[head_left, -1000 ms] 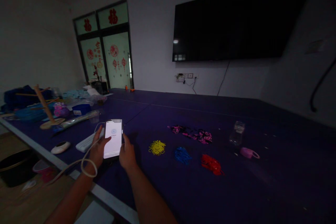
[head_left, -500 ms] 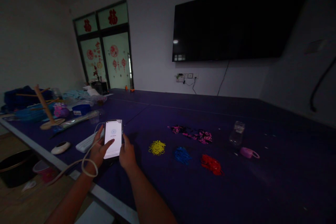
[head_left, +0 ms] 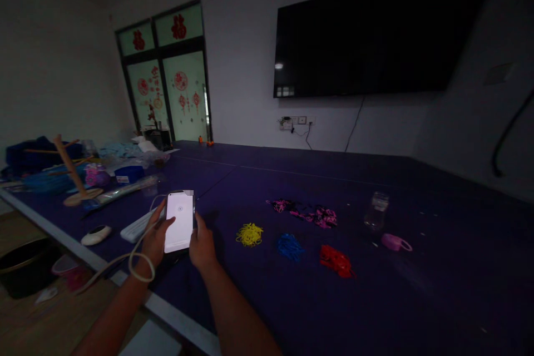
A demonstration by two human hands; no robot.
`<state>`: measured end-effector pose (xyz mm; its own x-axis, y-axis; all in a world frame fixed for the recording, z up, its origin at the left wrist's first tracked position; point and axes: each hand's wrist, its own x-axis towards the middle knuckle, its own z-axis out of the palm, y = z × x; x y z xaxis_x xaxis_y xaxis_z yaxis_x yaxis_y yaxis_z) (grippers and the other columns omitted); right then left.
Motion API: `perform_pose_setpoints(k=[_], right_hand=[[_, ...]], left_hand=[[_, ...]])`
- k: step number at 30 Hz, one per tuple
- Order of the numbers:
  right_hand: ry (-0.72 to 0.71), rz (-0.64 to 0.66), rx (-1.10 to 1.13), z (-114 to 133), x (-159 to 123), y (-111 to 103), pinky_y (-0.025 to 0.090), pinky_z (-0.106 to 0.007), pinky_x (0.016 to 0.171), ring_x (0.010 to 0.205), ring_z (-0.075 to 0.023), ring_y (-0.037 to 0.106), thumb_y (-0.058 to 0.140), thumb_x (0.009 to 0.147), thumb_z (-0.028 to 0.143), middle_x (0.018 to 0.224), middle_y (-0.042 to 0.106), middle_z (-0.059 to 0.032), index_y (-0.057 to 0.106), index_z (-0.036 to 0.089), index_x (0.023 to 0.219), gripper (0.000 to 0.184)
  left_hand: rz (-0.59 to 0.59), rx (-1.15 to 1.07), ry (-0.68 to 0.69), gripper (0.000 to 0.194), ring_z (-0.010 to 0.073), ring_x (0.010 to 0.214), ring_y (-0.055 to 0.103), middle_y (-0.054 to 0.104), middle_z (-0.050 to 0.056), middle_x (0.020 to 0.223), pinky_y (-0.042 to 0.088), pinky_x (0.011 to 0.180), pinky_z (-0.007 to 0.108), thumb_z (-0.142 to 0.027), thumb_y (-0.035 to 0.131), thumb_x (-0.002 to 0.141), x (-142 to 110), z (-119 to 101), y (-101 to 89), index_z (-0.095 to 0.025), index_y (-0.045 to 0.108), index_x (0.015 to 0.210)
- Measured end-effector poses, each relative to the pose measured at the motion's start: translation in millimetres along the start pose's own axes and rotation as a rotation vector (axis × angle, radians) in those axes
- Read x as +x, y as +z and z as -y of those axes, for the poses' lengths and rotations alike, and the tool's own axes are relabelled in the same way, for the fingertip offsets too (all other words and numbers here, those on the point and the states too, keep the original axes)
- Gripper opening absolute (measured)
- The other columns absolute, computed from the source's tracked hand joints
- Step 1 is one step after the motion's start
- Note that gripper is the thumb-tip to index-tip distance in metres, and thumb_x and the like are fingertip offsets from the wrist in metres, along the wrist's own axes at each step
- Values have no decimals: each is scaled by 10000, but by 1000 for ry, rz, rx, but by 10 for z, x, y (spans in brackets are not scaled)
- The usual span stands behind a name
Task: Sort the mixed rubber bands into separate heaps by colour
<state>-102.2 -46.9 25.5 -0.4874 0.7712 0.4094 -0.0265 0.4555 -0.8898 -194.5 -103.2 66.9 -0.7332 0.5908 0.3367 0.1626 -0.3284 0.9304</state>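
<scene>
Where the purple table (head_left: pixel 258 300) runs off to the left, a wooden stand (head_left: pixel 69 161) rises near a blue container (head_left: pixel 129 173); white oval object (head_left: pixel 96 235) near the edge. Left hand (head_left: pixel 153 242): fingers curled round the near side of a lit phone (head_left: pixel 179 225), thumb over its screen. Phone upheld above the table, between both hands. Right hand (head_left: pixel 203 245): fingers closed on its right edge, fingertips partly hidden. Then yellow bundle (head_left: pixel 250 235), blue bundle (head_left: pixel 290 247), pink-and-black strands (head_left: pixel 323 216) behind, red bundle (head_left: pixel 336 261), clear bottle (head_left: pixel 376 211), pink looped object (head_left: pixel 391 242).
</scene>
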Motion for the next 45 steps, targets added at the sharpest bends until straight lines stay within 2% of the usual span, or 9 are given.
perform_pose_setpoints(k=[3,10,15,20,25,31,38,45], right_hand=[[-21,-16,-17,-11,0,4,481,-289,860,1011,-171,605,349,828,71,1174,606,-85,366,178,1357,540],[-29,-26,-3,-5,-2,10,503,-284,817,975,-173,621,347,832,86,1121,631,-86,384,168,1341,517],[-40,-42,-20,-8,4,14,504,-300,803,952,-188,628,373,875,188,1100,636,-100,415,161,1309,437],[-14,-58,-22,-49,18,26,515,-309,727,847,-207,652,442,873,311,961,679,-90,434,158,1251,408],[-7,-90,-53,-78,35,42,513,-305,693,806,-206,654,460,862,315,934,679,-84,452,174,1198,364],[-8,-77,-52,-65,30,40,507,-300,700,807,-200,652,440,872,304,926,680,-75,448,185,1204,353],[21,-65,-86,-2,6,14,496,-320,774,906,-207,636,404,880,243,1013,663,-100,441,166,1246,376],[0,-67,-69,16,-4,-1,496,-317,778,925,-209,634,398,887,247,1028,658,-108,450,162,1234,361]], left_hand=[[3,9,35,656,259,1003,597,529,53,1275,525,612,220,-309,632,671,-2,-6,7,-220,476,1302],[18,-50,-8,676,228,814,660,612,33,1157,535,553,233,-277,629,657,-25,-54,32,-235,465,1312],[16,-59,-21,689,221,794,664,605,47,1176,528,531,219,-288,646,641,0,-14,15,-240,470,1306],[17,-33,-18,695,232,769,666,607,63,1180,512,476,211,-306,650,633,-14,-26,11,-238,478,1303],[26,-42,-7,690,202,709,662,622,44,1160,504,464,201,-286,661,630,15,14,-6,-258,486,1297],[15,-2,29,621,206,787,659,576,36,1231,510,496,192,-305,650,667,59,99,-49,-269,514,1272],[29,-23,0,644,226,788,669,629,49,1146,533,522,226,-322,639,696,-11,-1,-6,-251,463,1312],[22,-16,21,602,265,990,615,556,52,1255,547,594,222,-372,653,710,18,45,-27,-254,498,1280]])
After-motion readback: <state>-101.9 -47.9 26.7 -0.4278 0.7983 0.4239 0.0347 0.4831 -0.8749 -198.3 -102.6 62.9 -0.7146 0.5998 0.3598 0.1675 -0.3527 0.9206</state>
